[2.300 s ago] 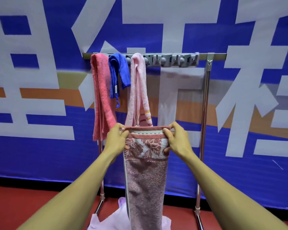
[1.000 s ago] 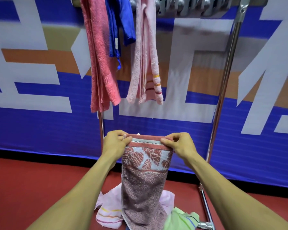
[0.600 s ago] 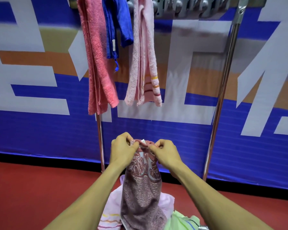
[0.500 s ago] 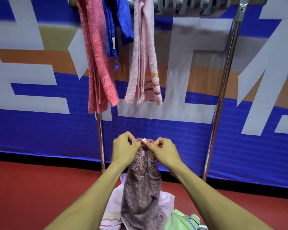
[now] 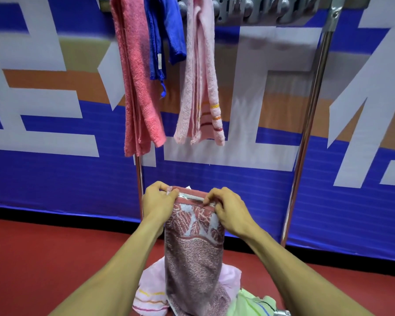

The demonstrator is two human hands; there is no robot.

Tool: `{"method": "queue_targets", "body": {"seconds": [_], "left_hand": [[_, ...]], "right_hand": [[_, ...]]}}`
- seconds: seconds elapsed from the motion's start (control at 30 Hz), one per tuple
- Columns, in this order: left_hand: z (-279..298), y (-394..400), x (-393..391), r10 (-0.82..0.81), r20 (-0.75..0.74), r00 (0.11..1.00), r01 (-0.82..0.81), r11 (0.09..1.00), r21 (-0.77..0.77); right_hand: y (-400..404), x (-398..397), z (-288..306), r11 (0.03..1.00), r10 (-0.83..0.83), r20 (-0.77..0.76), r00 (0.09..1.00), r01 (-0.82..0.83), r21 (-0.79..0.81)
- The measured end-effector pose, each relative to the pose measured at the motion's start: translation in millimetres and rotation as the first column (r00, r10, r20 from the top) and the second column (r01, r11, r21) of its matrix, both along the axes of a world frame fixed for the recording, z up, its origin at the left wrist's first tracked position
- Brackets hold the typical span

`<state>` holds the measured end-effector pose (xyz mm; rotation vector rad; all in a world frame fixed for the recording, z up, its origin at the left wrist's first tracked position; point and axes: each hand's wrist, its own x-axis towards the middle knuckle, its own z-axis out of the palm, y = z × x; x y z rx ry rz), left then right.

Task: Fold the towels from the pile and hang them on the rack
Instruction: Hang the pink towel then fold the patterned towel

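Below the rack point(image 5: 306, 137), your left hand point(image 5: 156, 202) and right hand point(image 5: 232, 212) hold the mauve towel point(image 5: 193, 258). Both sets of fingers pinch its top edge.

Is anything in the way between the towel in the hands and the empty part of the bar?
Nothing visible. The mauve leaf-patterned towel hangs below the metal rack bar; the stretch right of the pale pink towel holds only grey clips.
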<state>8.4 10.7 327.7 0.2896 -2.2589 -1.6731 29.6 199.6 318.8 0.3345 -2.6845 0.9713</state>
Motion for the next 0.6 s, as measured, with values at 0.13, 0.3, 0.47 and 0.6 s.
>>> {"method": "queue_targets", "body": {"seconds": [0.13,0.3,0.47,0.6], "left_hand": [[-2.0,4.9,2.6,-0.079,-0.080,0.994,0.070,0.991,-0.114],[-9.6,24.7,8.5,-0.248,-0.145,0.958,0.192,0.928,-0.319],[-17.7,26.0,3.7,-0.270,-0.101,0.958,0.221,0.912,-0.346],[-18.8,20.3,1.5,-0.264,-0.078,0.961,0.222,0.910,-0.350]], "right_hand": [[-3.0,0.2,3.8,0.999,-0.009,0.077,0.997,0.006,0.037],[-7.2,2.2,2.3,0.999,-0.012,0.125,0.992,0.016,-0.035],[-3.5,-2.9,4.9,0.945,0.092,0.299,0.950,0.011,-0.326],[2.5,-7.5,0.1,0.967,0.043,0.206,0.978,0.011,-0.255]]}}
